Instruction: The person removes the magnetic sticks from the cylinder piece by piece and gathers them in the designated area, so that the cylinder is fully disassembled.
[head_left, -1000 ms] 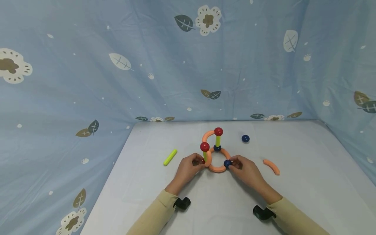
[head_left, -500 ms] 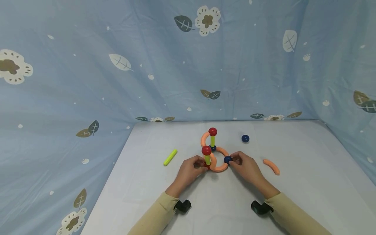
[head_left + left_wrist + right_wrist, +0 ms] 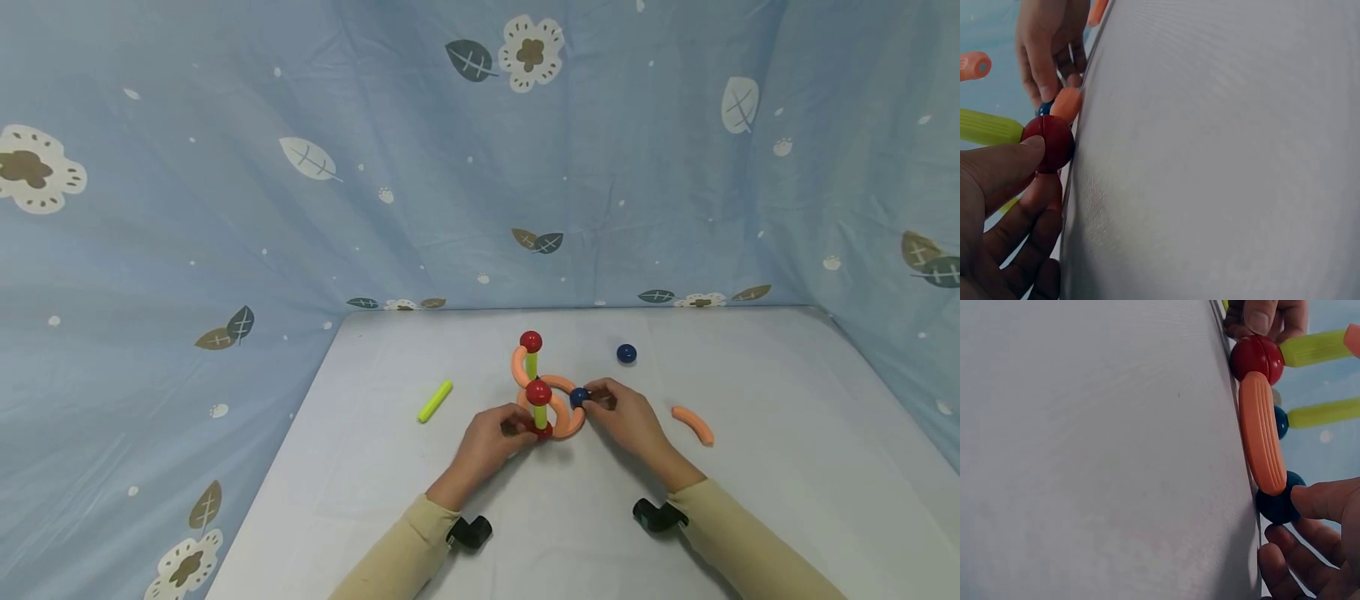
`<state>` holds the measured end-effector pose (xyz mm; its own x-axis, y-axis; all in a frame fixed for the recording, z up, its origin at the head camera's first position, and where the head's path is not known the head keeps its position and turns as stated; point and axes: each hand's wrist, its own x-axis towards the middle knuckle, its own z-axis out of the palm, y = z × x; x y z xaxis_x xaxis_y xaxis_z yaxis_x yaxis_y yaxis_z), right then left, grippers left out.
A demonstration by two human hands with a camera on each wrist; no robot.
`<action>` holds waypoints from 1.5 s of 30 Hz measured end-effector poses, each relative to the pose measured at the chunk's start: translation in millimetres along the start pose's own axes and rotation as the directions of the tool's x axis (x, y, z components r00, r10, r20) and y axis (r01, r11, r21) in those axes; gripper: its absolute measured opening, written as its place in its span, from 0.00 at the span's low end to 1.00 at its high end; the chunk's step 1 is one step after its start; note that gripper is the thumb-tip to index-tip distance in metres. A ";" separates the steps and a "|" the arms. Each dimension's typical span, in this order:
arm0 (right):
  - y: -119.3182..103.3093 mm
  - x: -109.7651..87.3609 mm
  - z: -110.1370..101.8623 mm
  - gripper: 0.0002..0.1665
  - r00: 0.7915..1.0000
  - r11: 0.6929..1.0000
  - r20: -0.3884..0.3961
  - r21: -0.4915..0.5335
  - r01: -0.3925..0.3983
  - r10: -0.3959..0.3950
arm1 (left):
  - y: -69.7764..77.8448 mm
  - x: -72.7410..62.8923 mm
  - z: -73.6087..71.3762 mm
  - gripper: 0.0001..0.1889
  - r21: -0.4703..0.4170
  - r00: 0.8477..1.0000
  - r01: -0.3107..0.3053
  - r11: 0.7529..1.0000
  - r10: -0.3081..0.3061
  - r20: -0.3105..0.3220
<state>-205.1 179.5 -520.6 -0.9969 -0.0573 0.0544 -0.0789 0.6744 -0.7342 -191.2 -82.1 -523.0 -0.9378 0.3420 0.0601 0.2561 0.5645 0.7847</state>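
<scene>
Head view: A person's left hand (image 3: 491, 442) pinches the lower front red ball (image 3: 543, 432) while the right hand (image 3: 628, 421) pinches a blue ball (image 3: 578, 397) across an orange ring (image 3: 576, 422), the two hands apart with the toy frame between them on the white bench (image 3: 787, 375). A front green rod (image 3: 540, 417) and a rear green rod (image 3: 532, 365) rise from it, capped by the front top ball (image 3: 538, 392) and the rear top ball (image 3: 531, 342). Uneven pulling or turning by the hands could part the ring at a joint; a jolt could tip the rods, which appear top-heavy. The front arc (image 3: 559, 410) and rear arc (image 3: 517, 367) hang from the caps and could swing or drop; whether their lower ends are fastened cannot be told. Right of the frame, a spare blue ball (image 3: 627, 354) could roll if bumped; a spare orange stick (image 3: 693, 426) lies near the right hand, a spare green rod (image 3: 435, 402) to the left.

Left wrist view: Thumb and fingers grip the red ball beside the rod's foot. A slipping thumb could lever the rod off its seat.

Right wrist view: Thumb and fingertips clasp the blue ball, one orange piece of the ring bridging it to the red one. A twist of the wrist could probably snap that joint loose.
</scene>
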 end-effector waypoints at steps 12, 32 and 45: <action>1.9 4.8 1.3 0.18 1.000 1.000 0.002 0.023 0.014 -0.014 | 6.5 -1.7 4.6 0.08 0.009 1.000 -0.025 1.000 0.024 0.012; 2.1 13.1 6.1 0.20 1.000 1.000 0.005 0.015 0.009 -0.009 | 12.3 0.3 10.6 0.09 0.025 1.000 -0.016 1.000 0.016 -0.001; -2.1 2.7 2.6 0.22 0.999 1.000 -0.021 -0.002 0.030 -0.030 | 5.6 -2.4 8.6 0.10 0.009 1.000 -0.016 1.000 0.016 -0.019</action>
<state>-207.6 176.0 -520.7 -0.9939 -0.0626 0.0907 -0.1091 0.6736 -0.7310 -185.5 -73.3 -524.0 -0.9377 0.3369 0.0843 0.2732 0.5658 0.7780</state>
